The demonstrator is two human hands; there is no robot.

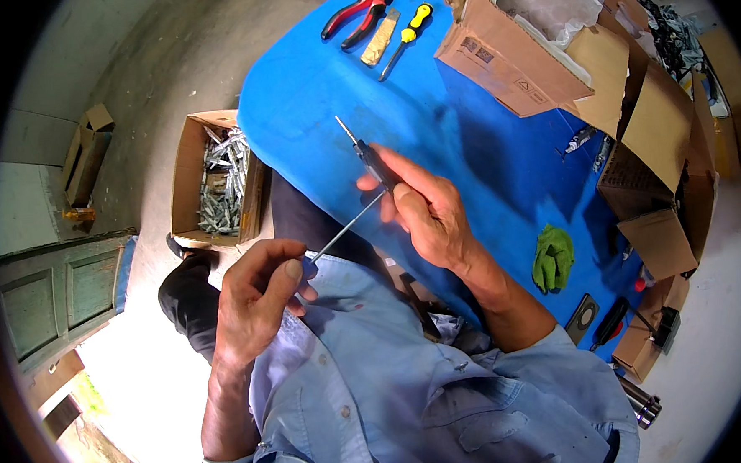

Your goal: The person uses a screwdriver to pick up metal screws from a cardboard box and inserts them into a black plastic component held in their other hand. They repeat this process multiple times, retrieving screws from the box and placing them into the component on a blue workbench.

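My left hand point(260, 292) is closed round the blue handle of a screwdriver point(347, 228). The screwdriver's thin metal shaft slants up to the right, and its tip meets or passes close by the lower end of a slim black piece point(373, 166). That piece has a thin metal rod standing out of its upper end. Fingers and thumb of my right hand point(424, 208) grip it above the near edge of the blue-covered table point(315, 134). Exactly where the screwdriver tip touches is hard to make out.
Red-and-black pliers point(359, 16), a yellow-taped flat piece point(380, 38) and a yellow-and-black screwdriver point(408, 38) lie at the far edge. Cardboard boxes point(504, 69) stand right, beyond a green cloth point(552, 260). A carton of metal parts point(186, 191) sits left of the table.
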